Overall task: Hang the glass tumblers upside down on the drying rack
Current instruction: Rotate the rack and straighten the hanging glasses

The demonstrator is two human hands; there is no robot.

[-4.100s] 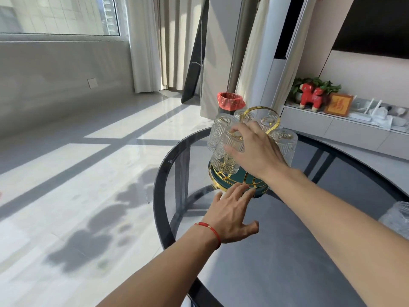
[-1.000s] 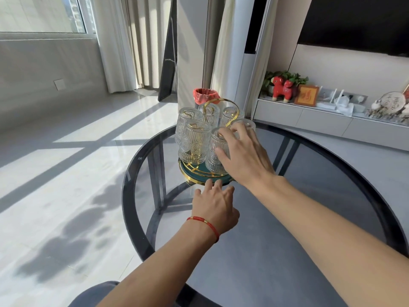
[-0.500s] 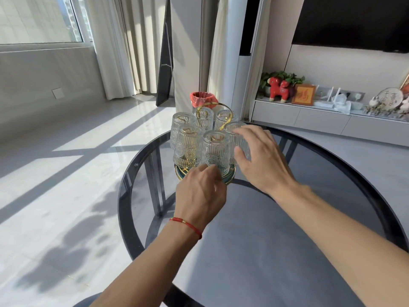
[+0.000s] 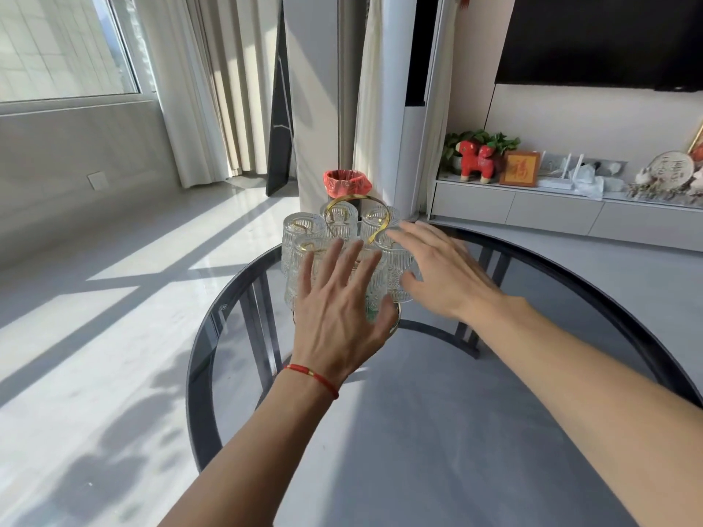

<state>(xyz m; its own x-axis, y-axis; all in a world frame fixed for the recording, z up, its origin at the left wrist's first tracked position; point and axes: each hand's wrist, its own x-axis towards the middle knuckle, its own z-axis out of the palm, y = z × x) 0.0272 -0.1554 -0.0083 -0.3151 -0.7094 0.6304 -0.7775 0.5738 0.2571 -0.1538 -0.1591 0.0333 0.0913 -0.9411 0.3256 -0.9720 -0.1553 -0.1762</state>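
**Both hands opening away from the loaded rack**

Since half a second ago, both hands are lifting off the tumblers: the left hand [image 4: 334,310], which was curled against the front glass, is now spreading flat with its fingers [image 4: 330,260] fanned out, and the right hand [image 4: 437,275] is easing back from the glass it was touching, palm down and fingers straight. Neither hand is grasping anything; both are released and hovering just in front of the glasses.

The ribbed glass tumblers [image 4: 304,232] are sitting upside down, clustered together on the drying rack [image 4: 395,319], whose gold-edged base is peeking out below the left palm. At least 5 glasses are showing; the left hand is covering part of the front ones, so an exact count is hard to give. The rack's gold loop handle [image 4: 382,213] is rising between the rear glasses.

The rack is standing near the far edge of a round dark glass table [image 4: 437,431]. A red bracelet [image 4: 317,377] is circling the left wrist. Behind the rack, on the floor, a bin lined with a red bag [image 4: 347,183] is standing against a column, and sunlight is falling in bands across the pale floor.
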